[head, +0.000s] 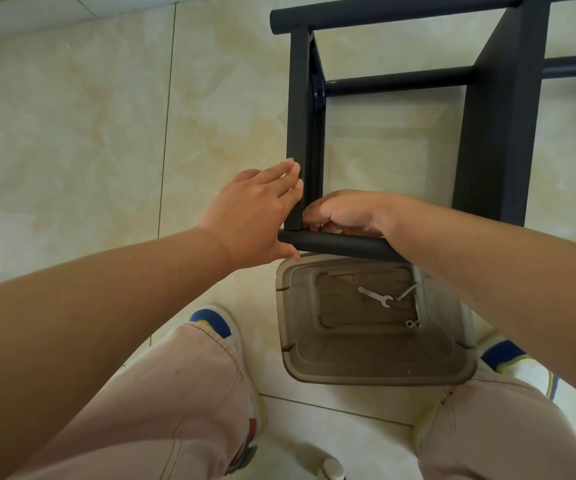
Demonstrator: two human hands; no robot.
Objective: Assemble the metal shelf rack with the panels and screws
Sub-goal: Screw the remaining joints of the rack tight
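A black metal shelf rack [298, 98] stands in front of me, seen from above, with flat panels and round crossbars. My left hand [255, 216] rests against the outer side of the left panel, fingers straight, thumb under the near round tube [342, 244]. My right hand [345, 213] is curled at the inner corner where that panel meets the tube; its fingertips are hidden, so any screw there is out of sight. A silver wrench [376, 296], loose screws [408, 292] and nuts [413, 323] lie in a clear plastic bin [376, 372] below the tube.
The floor is glossy beige tile [89, 133]. My knees in pink trousers and my shoes [214, 322] flank the bin. A wide black panel [501, 133] forms the rack's right side, with further crossbars [397, 83] behind.
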